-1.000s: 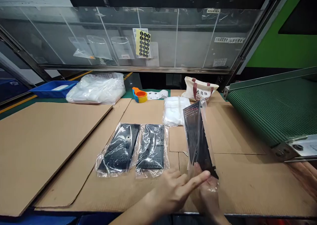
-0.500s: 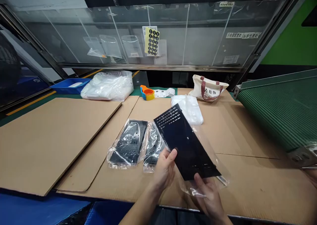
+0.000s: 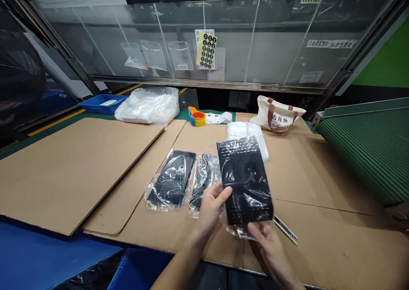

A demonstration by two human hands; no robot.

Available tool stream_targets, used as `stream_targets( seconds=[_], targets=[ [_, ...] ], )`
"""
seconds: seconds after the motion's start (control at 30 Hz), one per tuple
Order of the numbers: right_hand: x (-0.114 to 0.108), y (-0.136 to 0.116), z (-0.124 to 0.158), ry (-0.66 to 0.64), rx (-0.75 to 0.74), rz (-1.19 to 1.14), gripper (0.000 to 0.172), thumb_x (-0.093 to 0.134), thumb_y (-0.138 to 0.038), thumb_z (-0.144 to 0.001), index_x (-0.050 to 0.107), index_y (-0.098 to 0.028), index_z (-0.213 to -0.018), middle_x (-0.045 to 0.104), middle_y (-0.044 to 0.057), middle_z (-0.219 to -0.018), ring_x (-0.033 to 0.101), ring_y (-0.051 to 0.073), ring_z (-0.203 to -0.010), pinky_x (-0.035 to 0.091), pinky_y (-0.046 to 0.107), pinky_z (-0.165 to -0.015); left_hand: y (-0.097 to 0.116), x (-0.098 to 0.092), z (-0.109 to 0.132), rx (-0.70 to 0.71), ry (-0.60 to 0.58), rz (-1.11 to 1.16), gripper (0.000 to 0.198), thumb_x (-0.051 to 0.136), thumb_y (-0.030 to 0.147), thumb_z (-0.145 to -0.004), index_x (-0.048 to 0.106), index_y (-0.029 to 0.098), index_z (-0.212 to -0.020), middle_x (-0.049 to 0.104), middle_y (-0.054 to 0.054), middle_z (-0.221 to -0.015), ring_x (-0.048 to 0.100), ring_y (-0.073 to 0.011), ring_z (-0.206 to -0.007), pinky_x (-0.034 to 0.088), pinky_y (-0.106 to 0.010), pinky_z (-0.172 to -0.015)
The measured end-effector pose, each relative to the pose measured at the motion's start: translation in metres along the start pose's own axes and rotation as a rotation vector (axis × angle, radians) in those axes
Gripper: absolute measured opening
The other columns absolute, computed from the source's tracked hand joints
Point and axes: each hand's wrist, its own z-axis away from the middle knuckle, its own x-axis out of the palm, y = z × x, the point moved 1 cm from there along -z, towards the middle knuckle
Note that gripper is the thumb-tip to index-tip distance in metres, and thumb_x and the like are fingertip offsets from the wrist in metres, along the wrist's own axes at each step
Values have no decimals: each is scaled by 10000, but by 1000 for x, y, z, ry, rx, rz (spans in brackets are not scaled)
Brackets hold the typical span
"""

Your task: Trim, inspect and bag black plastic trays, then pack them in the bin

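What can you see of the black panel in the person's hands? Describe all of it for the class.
The black panel is a flat, rigid-looking rectangular sheet with rows of small slots along its far end. It sits inside a clear plastic bag, which creases and glints over it. It is held up, slightly tilted, above the cardboard: the left hand grips one long edge through the bag, and the right hand holds the bag below it.
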Motion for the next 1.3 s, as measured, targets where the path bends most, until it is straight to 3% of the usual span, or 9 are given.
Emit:
stream_targets(
  seconds=[0.17, 0.27, 0.37, 0.5, 0.7, 0.87, 0.97, 1.13, 1.3],
  targets=[
    [-27, 6, 1, -65, 26, 186, 439, 771, -544, -670, 760, -188, -926, 755, 135, -931, 698, 247, -814, 546, 381, -781, 25, -61, -18, -68, 98, -232, 496, 687, 440, -762, 640, 115, -1135, 726, -121, -987, 682, -254, -916, 532, -374, -828],
    [-30, 11, 2, -29, 10, 190, 438, 760, -564, -673, 760, -198, -913, 756, 126, -918, 697, 232, -797, 550, 362, -773, 24, -90, -22, -15, 180, -590, 498, 623, 425, -791, 612, 131, -1193, 708, -127, -1058, 645, -287, -1035, 492, -440, -923],
    [-21, 9, 3, -63, -6, 218, 433, 731, -568, -706, 754, -199, -931, 750, 119, -942, 693, 244, -856, 543, 386, -827, 9, -100, -19, 126, 264, -989, 516, 533, 342, -839, 522, 129, -1309, 597, -164, -1288, 519, -306, -1244, 389, -490, -1053],
    [-3, -2, -7, -97, -62, 315, 439, 723, -543, -730, 722, -230, -1037, 698, 104, -1151, 627, 263, -1101, 455, 415, -1011, -12, -98, -16, 153, 192, -1159, 568, 435, 336, -897, 375, 122, -1420, 391, -173, -1491, 352, -273, -1391, 288, -456, -1142],
    [29, -16, -61, -58, 0, 199, 728, 835, -512, -575, 579, -259, -1208, 533, 87, -1402, 529, 262, -1260, 427, 411, -1059, -20, -96, -20, 121, 141, -1168, 582, 428, 299, -897, 331, 116, -1441, 361, -170, -1510, 328, -256, -1405, 272, -432, -1160],
    [52, -23, -102, -108, 195, 217, 624, 804, -442, -652, 560, -211, -1178, 723, 96, -1067, 706, 209, -817, 574, 337, -712, -23, -100, -16, 159, 208, -1052, 551, 457, 295, -886, 387, 146, -1412, 433, -154, -1469, 389, -261, -1372, 293, -451, -1150],
    [61, -25, -109, -218, 194, 297, 508, 826, -402, -620, 632, -159, -1021, 748, 94, -922, 699, 201, -740, 568, 320, -712, -23, -100, -13, 142, 189, -902, 582, 515, 337, -866, 394, 156, -1405, 439, -146, -1467, 390, -268, -1369, 261, -466, -1162],
    [56, -17, -89, -290, -145, 323, 539, 794, -429, -644, 623, -215, -1108, 686, 74, -1189, 628, 268, -1110, 471, 415, -997, -12, -87, -4, 160, 136, -532, 817, 650, 425, -798, 252, 189, -1472, 284, -119, -1557, 230, -268, -1443, 194, -425, -1192],
    [14, 0, -62, -194, -352, 632, 528, 756, -513, -666, 664, -249, -1114, 707, 74, -1142, 619, 320, -1115, 507, 444, -951, 0, -70, 24, 254, 3, -358, 621, 685, 456, -776, 485, 165, -1287, 578, -136, -1289, 530, -287, -1217, 389, -413, -1072]
  ],
)
